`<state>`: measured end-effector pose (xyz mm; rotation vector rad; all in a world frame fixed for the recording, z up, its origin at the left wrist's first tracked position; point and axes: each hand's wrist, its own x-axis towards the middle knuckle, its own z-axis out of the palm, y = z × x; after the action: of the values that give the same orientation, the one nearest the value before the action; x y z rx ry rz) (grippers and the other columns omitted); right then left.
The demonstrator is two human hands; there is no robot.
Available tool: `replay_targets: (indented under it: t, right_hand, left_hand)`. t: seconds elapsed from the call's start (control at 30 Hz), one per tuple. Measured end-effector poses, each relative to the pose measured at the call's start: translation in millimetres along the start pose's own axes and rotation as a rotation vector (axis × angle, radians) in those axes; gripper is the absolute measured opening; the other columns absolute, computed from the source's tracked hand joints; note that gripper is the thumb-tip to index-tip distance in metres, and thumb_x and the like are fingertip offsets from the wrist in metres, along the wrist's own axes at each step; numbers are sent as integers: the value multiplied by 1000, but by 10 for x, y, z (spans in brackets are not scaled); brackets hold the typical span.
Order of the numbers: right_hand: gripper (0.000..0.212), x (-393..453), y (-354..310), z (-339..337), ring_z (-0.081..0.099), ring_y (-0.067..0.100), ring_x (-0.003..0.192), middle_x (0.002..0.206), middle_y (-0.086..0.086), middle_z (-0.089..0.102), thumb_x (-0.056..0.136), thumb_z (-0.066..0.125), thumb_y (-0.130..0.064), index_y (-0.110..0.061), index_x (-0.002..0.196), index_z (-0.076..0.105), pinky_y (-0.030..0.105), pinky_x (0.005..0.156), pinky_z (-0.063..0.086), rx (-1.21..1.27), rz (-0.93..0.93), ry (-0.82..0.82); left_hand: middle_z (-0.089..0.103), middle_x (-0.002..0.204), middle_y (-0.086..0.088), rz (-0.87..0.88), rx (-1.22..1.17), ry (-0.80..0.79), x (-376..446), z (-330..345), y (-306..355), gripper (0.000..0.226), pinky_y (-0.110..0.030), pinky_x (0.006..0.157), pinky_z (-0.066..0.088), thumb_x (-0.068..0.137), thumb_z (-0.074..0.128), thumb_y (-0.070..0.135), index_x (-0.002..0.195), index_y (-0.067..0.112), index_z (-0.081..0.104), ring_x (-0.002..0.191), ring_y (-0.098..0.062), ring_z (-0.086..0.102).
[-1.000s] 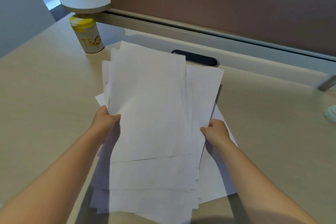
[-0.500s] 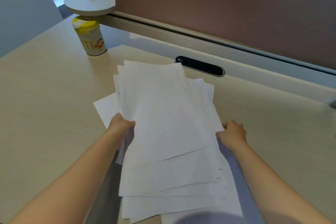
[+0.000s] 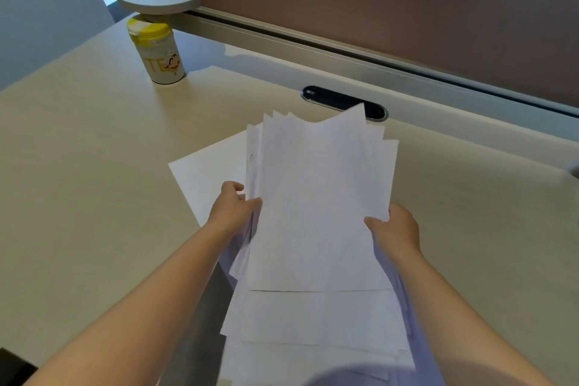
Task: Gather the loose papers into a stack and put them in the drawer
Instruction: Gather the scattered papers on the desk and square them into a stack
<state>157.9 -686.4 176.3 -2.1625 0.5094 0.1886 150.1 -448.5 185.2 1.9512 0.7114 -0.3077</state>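
Left hand and right hand clamped on side edges of uneven paper stack. Fingers hidden underneath. One sheet on table, partly covered; stack bottom cut off.

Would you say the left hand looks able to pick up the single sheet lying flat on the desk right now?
Probably not yet: the left hand is gripping the stack of papers, as is the right hand. The single sheet lies just beside it, unobstructed, so freeing the left hand should suffice.

White papers, yellow-lidded can
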Motion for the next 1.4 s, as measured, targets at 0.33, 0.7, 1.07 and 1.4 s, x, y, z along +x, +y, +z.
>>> replay_targets:
  t: [0.33, 0.7, 1.07, 1.4]
  right_hand:
    - [26, 28, 69, -131, 50, 20, 93, 102, 4, 54, 87, 46, 7, 5, 110, 55, 25, 82, 36, 283, 41, 94]
    - [25, 363, -291, 161, 59, 42, 97, 110, 32, 61, 82, 50, 5, 23, 100, 51, 41, 83, 49, 123, 62, 45]
    - [11, 378, -661, 429, 47, 18, 103, 108, 8, 51, 88, 47, 6, -3, 87, 52, 28, 94, 33, 460, 310, -152]
    - [18, 107, -782, 468, 52, 21, 73, 79, 4, 59, 86, 50, 6, 6, 103, 58, 18, 48, 44, 347, 259, -246]
  left_hand:
    - [1, 158, -19, 24, 636, 110, 317, -118, -209, 67, -49, 118, 6, 93, 29, 46, 145, 6, 17, 146, -35, -3]
    - [8, 160, -4, 341, 169, -236, 767, -129, 231, 63, -38, 120, 9, 96, 34, 31, 148, 12, 4, 148, -23, 5]
    - [52, 127, -23, -53, -101, 51, 885, -215, 225, 48, -34, 80, 45, 84, 59, 16, 124, -7, 45, 111, -38, 56]
    - [56, 69, -11, -117, -32, -87, 583, -600, 51, 16, -28, 69, 39, 80, 61, 2, 68, 5, 51, 70, -26, 53]
